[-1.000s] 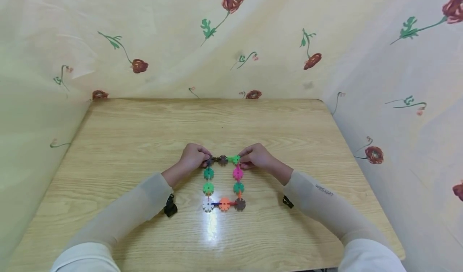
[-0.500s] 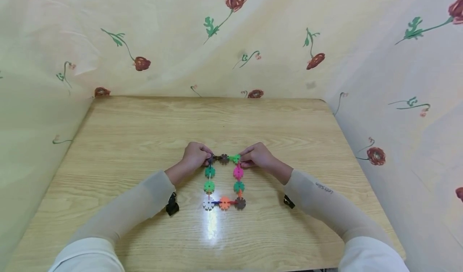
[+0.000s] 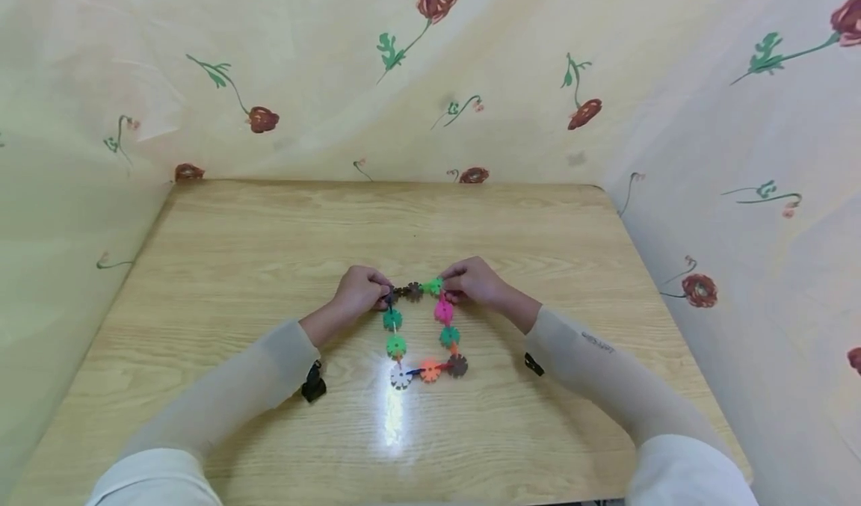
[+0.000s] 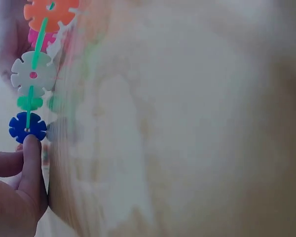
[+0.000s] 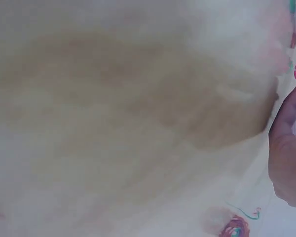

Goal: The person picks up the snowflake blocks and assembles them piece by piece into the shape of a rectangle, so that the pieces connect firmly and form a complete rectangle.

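Observation:
In the head view, notched plastic linking discs form a closed four-sided ring, with an orange disc [image 3: 430, 370] midway along its near side. My left hand [image 3: 359, 289] pinches the dark disc at the far left corner; in the left wrist view, a blue disc [image 4: 27, 127] sits at the thumb tip. At the far right corner, my right hand [image 3: 476, 280] pinches beside the light green disc [image 3: 436, 286], just above a pink disc [image 3: 444, 311]. A white disc [image 3: 401, 376] marks the near left corner and a dark brown disc [image 3: 458, 365] the near right one.
A wood-grain table [image 3: 269, 229] lies under both arms. Flower-printed cloth [image 3: 303, 80] hangs behind it and at both sides. Small black strap pieces [image 3: 314, 383] show by each wrist. Both wrist views are mostly filled by blurred surfaces.
My right hand has moved slightly away from me and left. The ring has gone from nearly square to skewed, its near side shifting right and tilting up at the right. The left hand hardly moved.

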`<act>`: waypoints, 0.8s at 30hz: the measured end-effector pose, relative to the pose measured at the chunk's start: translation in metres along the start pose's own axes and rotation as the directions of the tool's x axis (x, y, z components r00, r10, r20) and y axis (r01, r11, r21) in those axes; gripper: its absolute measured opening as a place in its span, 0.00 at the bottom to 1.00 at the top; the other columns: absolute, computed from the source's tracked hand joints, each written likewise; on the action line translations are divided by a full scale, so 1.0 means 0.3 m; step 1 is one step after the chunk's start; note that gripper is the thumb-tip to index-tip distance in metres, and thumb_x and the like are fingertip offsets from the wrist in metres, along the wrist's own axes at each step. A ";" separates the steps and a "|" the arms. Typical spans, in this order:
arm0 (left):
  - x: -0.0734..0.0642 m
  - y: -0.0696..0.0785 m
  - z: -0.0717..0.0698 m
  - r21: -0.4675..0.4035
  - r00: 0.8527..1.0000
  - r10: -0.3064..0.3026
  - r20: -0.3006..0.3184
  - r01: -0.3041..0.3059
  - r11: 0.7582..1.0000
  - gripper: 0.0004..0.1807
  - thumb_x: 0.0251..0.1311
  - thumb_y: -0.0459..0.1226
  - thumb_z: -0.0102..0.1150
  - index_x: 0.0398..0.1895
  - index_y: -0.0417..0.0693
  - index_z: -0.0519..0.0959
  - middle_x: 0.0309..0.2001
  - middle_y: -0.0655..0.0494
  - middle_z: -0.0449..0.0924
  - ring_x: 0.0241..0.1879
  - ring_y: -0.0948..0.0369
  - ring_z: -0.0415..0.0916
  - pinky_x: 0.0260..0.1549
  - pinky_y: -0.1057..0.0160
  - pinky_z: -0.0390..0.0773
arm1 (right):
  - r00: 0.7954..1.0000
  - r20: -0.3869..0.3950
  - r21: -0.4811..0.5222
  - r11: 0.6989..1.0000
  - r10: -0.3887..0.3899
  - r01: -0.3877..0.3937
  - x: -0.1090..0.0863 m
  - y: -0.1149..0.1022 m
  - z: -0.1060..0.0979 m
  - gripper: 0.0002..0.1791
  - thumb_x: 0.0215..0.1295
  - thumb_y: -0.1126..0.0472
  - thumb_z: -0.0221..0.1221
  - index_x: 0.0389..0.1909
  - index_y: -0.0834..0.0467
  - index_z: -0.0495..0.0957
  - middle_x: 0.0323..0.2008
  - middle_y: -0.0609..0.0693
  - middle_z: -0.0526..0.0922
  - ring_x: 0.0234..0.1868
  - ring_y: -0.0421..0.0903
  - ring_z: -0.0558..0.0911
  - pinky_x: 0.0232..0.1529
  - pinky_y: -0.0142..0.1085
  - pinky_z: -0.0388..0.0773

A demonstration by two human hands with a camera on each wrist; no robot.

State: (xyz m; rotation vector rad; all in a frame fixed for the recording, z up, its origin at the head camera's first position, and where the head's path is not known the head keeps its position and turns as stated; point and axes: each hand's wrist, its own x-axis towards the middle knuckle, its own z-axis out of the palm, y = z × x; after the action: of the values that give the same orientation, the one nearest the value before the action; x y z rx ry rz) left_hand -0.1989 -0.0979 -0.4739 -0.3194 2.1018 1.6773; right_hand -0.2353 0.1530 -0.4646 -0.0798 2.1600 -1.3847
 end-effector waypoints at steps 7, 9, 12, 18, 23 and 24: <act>-0.047 -0.032 -0.021 -0.081 0.997 0.000 0.077 0.006 0.997 0.09 0.69 0.24 0.55 0.49 0.29 0.77 0.42 0.37 0.81 0.29 0.57 0.84 0.33 0.63 0.86 | 0.992 0.090 -0.192 0.976 -0.091 0.107 0.086 -0.075 -0.021 0.14 0.71 0.69 0.57 0.54 0.68 0.82 0.40 0.58 0.87 0.33 0.45 0.83 0.36 0.37 0.84; -0.065 -0.042 -0.025 -0.075 0.995 -0.012 0.102 0.019 0.997 0.08 0.69 0.24 0.55 0.49 0.29 0.78 0.41 0.37 0.83 0.31 0.55 0.85 0.33 0.63 0.86 | 0.987 0.126 -0.233 0.963 -0.104 0.132 0.112 -0.094 -0.016 0.14 0.70 0.68 0.57 0.53 0.66 0.82 0.41 0.57 0.87 0.32 0.45 0.82 0.35 0.37 0.82; -0.095 -0.052 -0.027 -0.065 0.989 -0.045 0.140 0.054 0.996 0.09 0.69 0.25 0.56 0.49 0.28 0.78 0.40 0.38 0.84 0.33 0.54 0.86 0.34 0.62 0.86 | 0.976 0.184 -0.290 0.942 -0.119 0.169 0.143 -0.122 0.004 0.15 0.69 0.67 0.58 0.54 0.65 0.83 0.44 0.56 0.87 0.34 0.46 0.82 0.38 0.37 0.81; -0.162 -0.063 -0.015 -0.049 0.976 -0.081 0.200 0.092 0.995 0.13 0.67 0.25 0.58 0.53 0.28 0.77 0.37 0.39 0.85 0.31 0.52 0.87 0.32 0.60 0.86 | 0.952 0.263 -0.374 0.893 -0.156 0.249 0.177 -0.168 0.068 0.14 0.67 0.67 0.61 0.52 0.63 0.85 0.52 0.54 0.85 0.41 0.43 0.80 0.46 0.36 0.78; -0.200 -0.082 -0.008 -0.067 0.973 -0.097 0.210 0.113 0.991 0.14 0.65 0.23 0.59 0.53 0.28 0.77 0.35 0.39 0.85 0.29 0.51 0.86 0.30 0.60 0.86 | 0.934 0.329 -0.407 0.872 -0.138 0.272 0.184 -0.193 0.128 0.14 0.66 0.68 0.62 0.51 0.63 0.85 0.41 0.53 0.87 0.29 0.41 0.77 0.36 0.33 0.77; -0.205 -0.086 -0.007 -0.077 0.971 -0.103 0.214 0.121 0.990 0.14 0.65 0.23 0.59 0.53 0.28 0.76 0.34 0.38 0.85 0.29 0.51 0.86 0.30 0.60 0.86 | 0.931 0.342 -0.413 0.869 -0.130 0.273 0.186 -0.195 0.138 0.14 0.66 0.68 0.62 0.51 0.63 0.85 0.39 0.52 0.87 0.28 0.40 0.77 0.35 0.32 0.76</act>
State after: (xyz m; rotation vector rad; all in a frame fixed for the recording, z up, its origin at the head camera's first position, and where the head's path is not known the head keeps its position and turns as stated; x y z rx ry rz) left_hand -0.1338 -0.1114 -0.4673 -0.2699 1.8262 1.6639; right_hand -0.2760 0.0729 -0.4511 -0.6766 2.2058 -0.8646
